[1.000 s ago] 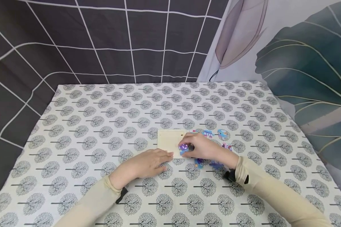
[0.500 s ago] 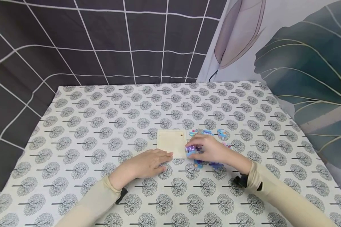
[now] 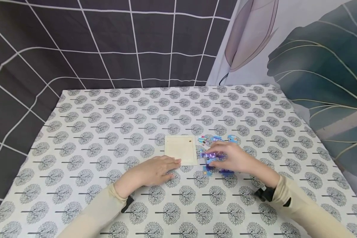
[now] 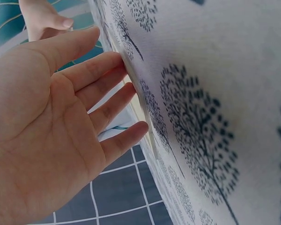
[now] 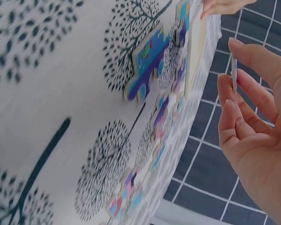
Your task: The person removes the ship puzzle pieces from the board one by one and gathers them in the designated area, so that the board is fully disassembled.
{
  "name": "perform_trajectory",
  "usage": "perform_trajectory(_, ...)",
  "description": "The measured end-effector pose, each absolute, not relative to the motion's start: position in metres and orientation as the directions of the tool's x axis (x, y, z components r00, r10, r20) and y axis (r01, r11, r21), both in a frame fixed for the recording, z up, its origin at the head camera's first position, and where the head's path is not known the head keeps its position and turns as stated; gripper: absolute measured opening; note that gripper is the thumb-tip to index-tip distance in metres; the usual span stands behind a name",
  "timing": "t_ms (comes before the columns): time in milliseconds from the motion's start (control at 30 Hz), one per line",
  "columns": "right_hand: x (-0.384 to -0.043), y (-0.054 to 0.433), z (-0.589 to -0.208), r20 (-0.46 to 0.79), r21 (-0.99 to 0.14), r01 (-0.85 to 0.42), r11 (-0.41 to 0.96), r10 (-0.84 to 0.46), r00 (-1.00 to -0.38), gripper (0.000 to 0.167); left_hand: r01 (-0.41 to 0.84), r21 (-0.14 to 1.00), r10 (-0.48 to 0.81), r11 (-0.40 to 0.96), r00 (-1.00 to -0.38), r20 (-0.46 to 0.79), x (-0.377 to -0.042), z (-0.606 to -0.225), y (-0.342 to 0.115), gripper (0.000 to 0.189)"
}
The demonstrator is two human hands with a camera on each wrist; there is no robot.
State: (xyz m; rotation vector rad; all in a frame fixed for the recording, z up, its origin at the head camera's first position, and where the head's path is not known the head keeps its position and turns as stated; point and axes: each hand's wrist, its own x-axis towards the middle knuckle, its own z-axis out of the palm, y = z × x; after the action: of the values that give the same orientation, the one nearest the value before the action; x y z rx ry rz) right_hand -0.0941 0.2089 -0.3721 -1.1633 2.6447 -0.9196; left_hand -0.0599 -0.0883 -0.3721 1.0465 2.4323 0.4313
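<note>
A square pale wooden puzzle board (image 3: 179, 150) lies on the tablecloth with a raised border and a small dark spot near its far right corner. My left hand (image 3: 154, 171) rests its extended fingertips at the board's near edge. Just right of the board, my right hand (image 3: 236, 158) pinches a purple and blue jigsaw piece between thumb and fingers. In the right wrist view this jigsaw piece (image 5: 234, 75) shows edge-on, held above the cloth. Other loose pieces lie below and around that hand, partly covered by it.
Several jigsaw pieces lie right of the board, among them a blue piece (image 3: 232, 138) at the back and a purple one (image 3: 227, 173) in front. A tree-print cloth (image 3: 113, 112) covers the table. A dark grid curtain (image 3: 154, 36) hangs behind it.
My right hand has moved right with the pinched jigsaw piece, from over the board's right edge to above the loose pieces. My left hand has stayed at the board.
</note>
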Motion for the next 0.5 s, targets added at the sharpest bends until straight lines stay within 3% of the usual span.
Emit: perform_trajectory(500, -0.082, 0.243, -0.371, 0.117, -0.498, -0.602, 0.624, -0.64, -0.76, 0.039, 0.6, 0.447, 0.741, 0.664, -0.611, -0.28, -0.059, -0.373, -0.089, 0.049)
